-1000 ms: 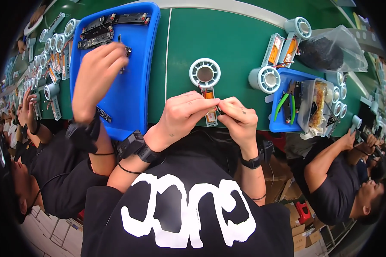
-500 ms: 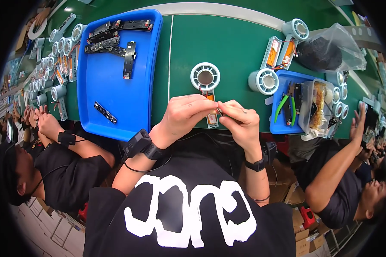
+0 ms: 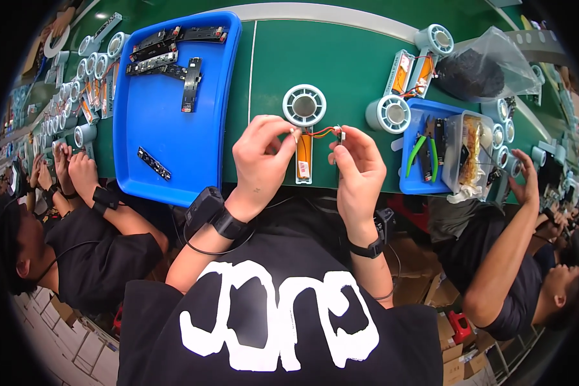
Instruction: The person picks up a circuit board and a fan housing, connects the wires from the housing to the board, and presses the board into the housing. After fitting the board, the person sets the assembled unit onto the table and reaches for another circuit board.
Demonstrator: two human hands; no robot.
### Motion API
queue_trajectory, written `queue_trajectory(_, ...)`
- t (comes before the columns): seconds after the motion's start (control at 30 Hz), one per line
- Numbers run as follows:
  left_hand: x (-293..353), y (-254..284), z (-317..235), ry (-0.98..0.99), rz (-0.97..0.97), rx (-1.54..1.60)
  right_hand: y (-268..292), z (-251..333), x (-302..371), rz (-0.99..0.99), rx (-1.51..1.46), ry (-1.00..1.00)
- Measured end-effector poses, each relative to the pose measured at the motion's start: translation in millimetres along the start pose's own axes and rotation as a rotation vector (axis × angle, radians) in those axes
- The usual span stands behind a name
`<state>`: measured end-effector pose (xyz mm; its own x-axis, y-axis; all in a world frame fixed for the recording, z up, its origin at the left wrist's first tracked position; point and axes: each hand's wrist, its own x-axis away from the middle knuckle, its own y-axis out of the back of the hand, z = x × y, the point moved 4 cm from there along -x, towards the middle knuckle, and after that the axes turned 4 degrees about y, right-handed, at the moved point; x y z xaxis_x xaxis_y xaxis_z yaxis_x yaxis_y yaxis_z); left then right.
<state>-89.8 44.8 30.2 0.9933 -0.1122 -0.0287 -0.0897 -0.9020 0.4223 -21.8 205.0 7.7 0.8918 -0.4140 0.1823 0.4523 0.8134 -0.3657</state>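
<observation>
In front of me a pale blue handheld fan [image 3: 304, 105] lies with its round head away from me. Its open handle holds an orange battery [image 3: 304, 151]. My right hand [image 3: 359, 164] pinches a narrow dark circuit board [image 3: 340, 139] upright, just right of the handle. Red and yellow wires [image 3: 323, 132] run from the handle to the top of this board. My left hand [image 3: 264, 157], left of the handle, has thumb and forefinger closed on a tiny white connector [image 3: 294, 131]; its far side is hidden by the fingers.
A large blue tray [image 3: 174, 138] at left holds several dark circuit boards [image 3: 192, 83]. At right, a small blue tray [image 3: 413, 184] carries green-handled pliers [image 3: 433, 161] and a clear container [image 3: 455, 138]. More fans [image 3: 392, 114] and a plastic bag [image 3: 511, 71] lie beyond. People work on both sides.
My hands have moved apart from their shared pinch over the handle. The board and the coloured wires now show between them. The whole view has shifted slightly.
</observation>
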Motion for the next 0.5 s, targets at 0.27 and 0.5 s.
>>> queue_trajectory(0.27,7.2,-12.1,2.7,-0.378,0.114,0.075,5.7,-6.4,16.5,-0.008,0.203,0.191)
queue_trajectory(0.5,6.5,-13.5,-0.6,-0.531,0.129,-0.072,6.6,-12.5,20.4,0.056,0.359,0.390)
